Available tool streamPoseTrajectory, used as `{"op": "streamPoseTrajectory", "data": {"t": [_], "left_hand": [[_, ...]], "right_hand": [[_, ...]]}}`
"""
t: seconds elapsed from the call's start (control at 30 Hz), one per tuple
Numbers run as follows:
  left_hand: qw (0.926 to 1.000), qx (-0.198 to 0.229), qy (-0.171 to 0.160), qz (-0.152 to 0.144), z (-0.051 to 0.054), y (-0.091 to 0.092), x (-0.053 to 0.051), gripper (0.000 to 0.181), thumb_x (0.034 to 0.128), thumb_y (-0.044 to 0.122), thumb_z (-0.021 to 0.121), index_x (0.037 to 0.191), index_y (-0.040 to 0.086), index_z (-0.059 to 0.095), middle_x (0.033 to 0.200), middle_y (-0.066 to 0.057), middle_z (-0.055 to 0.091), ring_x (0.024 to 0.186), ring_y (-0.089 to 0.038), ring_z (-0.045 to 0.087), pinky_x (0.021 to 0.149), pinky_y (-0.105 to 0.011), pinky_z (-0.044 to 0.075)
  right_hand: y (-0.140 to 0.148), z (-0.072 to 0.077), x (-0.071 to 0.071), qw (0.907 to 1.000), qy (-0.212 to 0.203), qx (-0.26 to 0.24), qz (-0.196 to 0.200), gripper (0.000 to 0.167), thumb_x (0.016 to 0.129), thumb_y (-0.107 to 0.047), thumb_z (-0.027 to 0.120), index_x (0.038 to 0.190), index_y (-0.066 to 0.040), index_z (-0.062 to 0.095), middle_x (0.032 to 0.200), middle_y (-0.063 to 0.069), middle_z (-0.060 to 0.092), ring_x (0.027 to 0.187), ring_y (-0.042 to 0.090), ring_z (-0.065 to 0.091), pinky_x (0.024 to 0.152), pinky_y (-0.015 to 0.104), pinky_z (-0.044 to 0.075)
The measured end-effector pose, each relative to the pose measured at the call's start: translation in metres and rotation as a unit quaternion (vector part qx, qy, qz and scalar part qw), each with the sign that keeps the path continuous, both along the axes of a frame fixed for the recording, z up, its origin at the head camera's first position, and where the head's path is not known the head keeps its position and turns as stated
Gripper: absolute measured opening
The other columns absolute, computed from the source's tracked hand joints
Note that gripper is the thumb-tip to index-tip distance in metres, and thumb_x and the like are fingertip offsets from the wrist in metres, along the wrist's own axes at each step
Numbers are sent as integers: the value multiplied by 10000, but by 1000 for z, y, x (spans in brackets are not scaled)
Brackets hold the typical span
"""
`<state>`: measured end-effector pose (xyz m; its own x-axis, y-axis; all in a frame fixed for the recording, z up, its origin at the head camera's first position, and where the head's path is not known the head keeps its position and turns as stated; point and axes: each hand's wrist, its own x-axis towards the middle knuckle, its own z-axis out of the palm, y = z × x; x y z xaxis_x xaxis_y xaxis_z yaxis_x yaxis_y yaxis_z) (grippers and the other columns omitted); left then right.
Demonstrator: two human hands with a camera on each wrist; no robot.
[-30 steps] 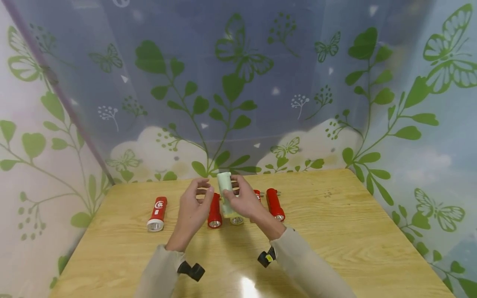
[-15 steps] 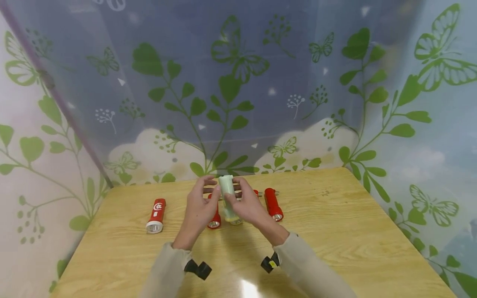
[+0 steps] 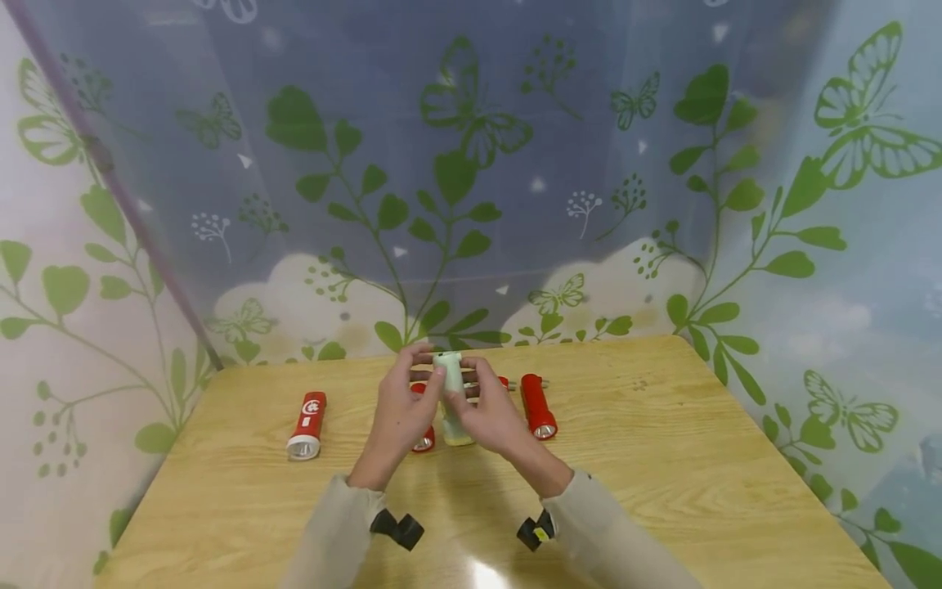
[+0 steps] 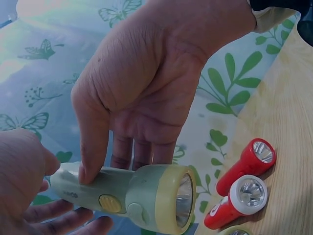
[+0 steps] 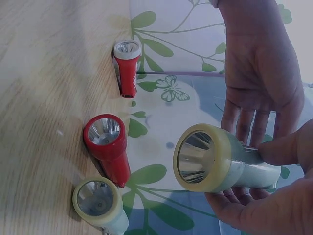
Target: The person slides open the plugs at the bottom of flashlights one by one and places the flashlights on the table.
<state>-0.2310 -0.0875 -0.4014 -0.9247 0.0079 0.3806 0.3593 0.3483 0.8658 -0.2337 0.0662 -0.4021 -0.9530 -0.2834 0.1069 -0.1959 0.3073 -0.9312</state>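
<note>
In the head view my right hand (image 3: 489,415) holds a pale green flashlight (image 3: 452,375) above the table, lens end toward me. Its thumb lies on one side, its fingers behind. The left wrist view shows the cream-rimmed head and a yellow switch on that flashlight (image 4: 117,192). My left hand (image 3: 401,413) is at the tail end, thumb overlapping the flashlight, fingers spread loosely beside it; how firmly they touch is hidden. Below stands a red flashlight (image 3: 423,442), partly covered by my left hand. Another cream-rimmed pale green flashlight (image 5: 100,203) lies on the table in the right wrist view.
A red flashlight with a white rim (image 3: 307,425) lies at the left of the wooden table (image 3: 662,474). A red one (image 3: 539,407) lies at the right, beside another white-rimmed red flashlight (image 4: 249,193) mostly hidden in the head view. A leaf-patterned curtain (image 3: 478,245) backs the table.
My left hand has moved right, toward the pale green flashlight, and its thumb now overlaps the tail. The right hand keeps its hold, with the flashlight slightly lower and more covered.
</note>
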Motion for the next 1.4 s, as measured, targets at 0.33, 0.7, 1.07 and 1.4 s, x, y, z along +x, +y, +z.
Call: {"op": "streamPoseTrajectory", "data": {"t": [0.33, 0.7, 1.07, 1.4], "left_hand": [[10000, -77, 21, 8, -4, 2, -1, 311, 1019, 177, 604, 1322, 111, 575, 1301, -130, 633, 1061, -305, 688, 747, -272, 602], [10000, -28, 62, -37, -7, 5, 3, 290, 1025, 185, 603, 1289, 65, 599, 1305, -122, 633, 1041, -296, 694, 705, -202, 572], [9999, -23, 134, 29, -8, 6, 3, 290, 1025, 187, 604, 1290, 68, 612, 1299, -117, 643, 1069, -293, 689, 709, -198, 567], [9996, -133, 255, 48, -6, 6, 0, 284, 1036, 193, 582, 1283, 56, 614, 1278, -120, 644, 1046, -289, 687, 699, -215, 566]], "right_hand": [[-2, -3, 5, 9997, 176, -173, -14, 465, 1022, -136, 569, 1448, -46, 405, 1326, 227, 563, 1137, 357, 616, 905, 464, 578], [0, -9, 7, 9994, 308, -116, -92, 442, 1020, -153, 583, 1427, -60, 435, 1290, 217, 587, 1122, 354, 628, 901, 464, 581], [0, -9, 8, 9989, 419, -183, -85, 376, 1011, -147, 602, 1362, -77, 485, 1276, 221, 597, 1112, 376, 638, 904, 498, 581], [0, -7, 7, 9979, 600, -137, -192, 348, 994, -122, 621, 1326, -75, 527, 1239, 207, 628, 1072, 363, 661, 882, 484, 597]]}}
